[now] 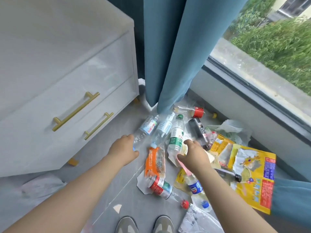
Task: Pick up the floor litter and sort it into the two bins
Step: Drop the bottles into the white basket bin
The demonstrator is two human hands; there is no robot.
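Shoes (127, 225) cut off at bottom edge; yellow bag (249, 190) print blurred, perhaps snack packaging.

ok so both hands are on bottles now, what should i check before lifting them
1. Left hand grips clear plastic bottle with blue-and-red label: ok.
2. Right hand grips clear plastic bottle with green label: ok.
3. Green cap on that bottle: ok.
4. Cap on the left bottle: cannot tell, blurred near the blue fabric curtain.
5. Two bins in view for sorting: not ok, neither shows.
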